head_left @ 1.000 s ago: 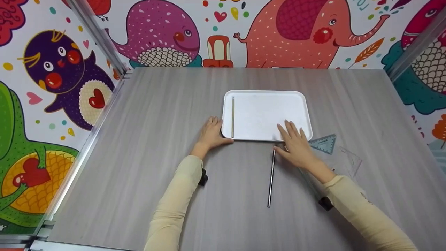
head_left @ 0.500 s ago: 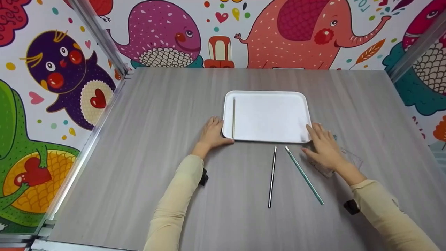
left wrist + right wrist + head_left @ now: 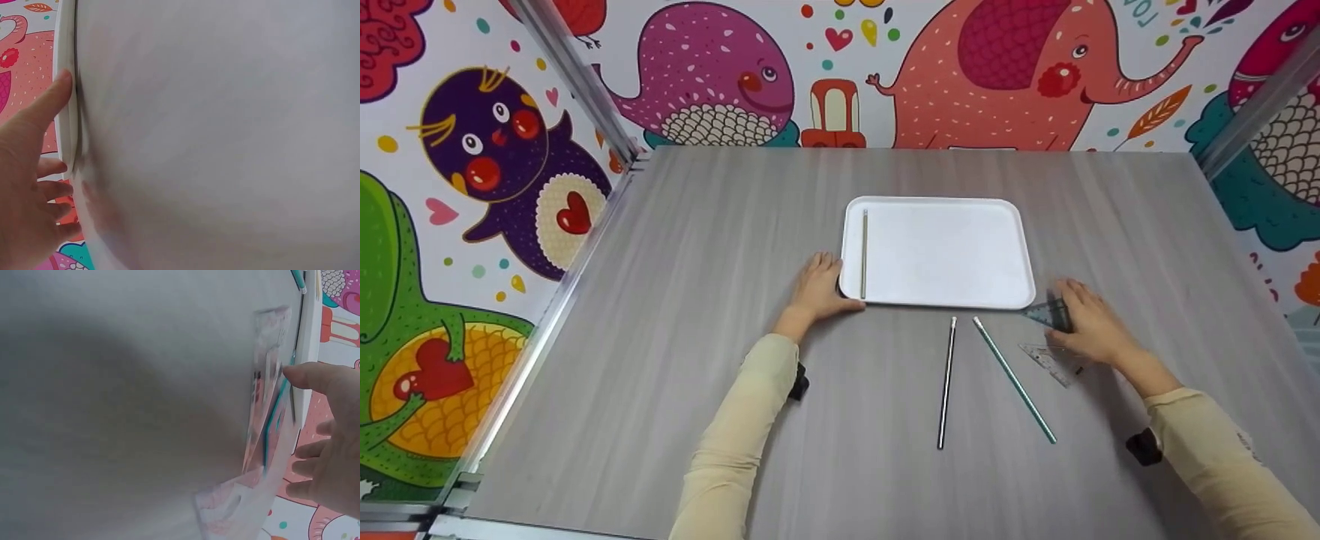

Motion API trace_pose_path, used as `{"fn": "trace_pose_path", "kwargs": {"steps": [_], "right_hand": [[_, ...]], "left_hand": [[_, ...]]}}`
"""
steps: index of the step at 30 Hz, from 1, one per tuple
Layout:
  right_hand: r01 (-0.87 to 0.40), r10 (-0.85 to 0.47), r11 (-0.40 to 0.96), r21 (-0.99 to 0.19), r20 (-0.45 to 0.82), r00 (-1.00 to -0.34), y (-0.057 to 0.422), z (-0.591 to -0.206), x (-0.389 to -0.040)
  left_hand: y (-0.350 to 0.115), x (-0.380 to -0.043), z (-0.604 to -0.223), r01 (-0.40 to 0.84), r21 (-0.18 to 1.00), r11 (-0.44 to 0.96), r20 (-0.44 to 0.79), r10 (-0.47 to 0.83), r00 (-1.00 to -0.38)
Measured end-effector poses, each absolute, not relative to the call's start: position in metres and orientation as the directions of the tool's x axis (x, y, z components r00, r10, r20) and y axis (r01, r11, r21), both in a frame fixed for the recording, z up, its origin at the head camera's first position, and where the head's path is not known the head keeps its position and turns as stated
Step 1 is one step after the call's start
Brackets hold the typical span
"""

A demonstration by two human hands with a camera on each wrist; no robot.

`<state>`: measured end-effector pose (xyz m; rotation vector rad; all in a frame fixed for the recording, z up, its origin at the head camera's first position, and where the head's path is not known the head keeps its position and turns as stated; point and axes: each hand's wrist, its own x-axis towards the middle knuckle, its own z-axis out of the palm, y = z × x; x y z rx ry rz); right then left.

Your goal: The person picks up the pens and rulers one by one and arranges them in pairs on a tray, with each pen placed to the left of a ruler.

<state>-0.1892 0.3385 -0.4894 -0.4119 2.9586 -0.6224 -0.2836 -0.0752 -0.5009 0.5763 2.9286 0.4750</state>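
My left hand [image 3: 817, 289] rests at the near left corner of a white tray [image 3: 949, 251], thumb on the front edge and fingers along the left side. In the left wrist view, the thumb touches the tray's wall [image 3: 66, 124]. A gold pencil [image 3: 864, 255] lies inside the tray near its left end. My right hand [image 3: 1091, 322] reaches over a bluish set square [image 3: 1046, 315] by the tray's near right corner, fingers loosely extended. Whether it touches the set square, I cannot tell. A clear set square [image 3: 1046, 361] lies partly hidden beneath that hand.
In front of the tray lie a dark pencil [image 3: 947, 382] and a green pencil [image 3: 1015, 380]. Metal frame bars [image 3: 577, 82] and walls with cartoon animals border the grey table [image 3: 720, 225].
The right hand has moved right, from the tray's front edge to the bluish set square, uncovering the green pencil. The left hand has stayed at the tray's corner.
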Motion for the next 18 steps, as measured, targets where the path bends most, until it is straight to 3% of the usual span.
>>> {"fn": "trace_pose_path", "kwargs": {"steps": [9,18], "right_hand": [[-0.235,-0.296,0.870,-0.433,-0.077,-0.952,0.349,-0.488,-0.191],[-0.320,-0.340,0.895,-0.309,-0.010,-0.940,0.354,-0.485,-0.191]], "left_hand": [[-0.075,-0.283,-0.502,0.334,0.339,0.880,-0.062,0.375,-0.925],[-0.076,-0.283,-0.502,0.327,0.337,0.883,-0.061,0.368,-0.928]]}}
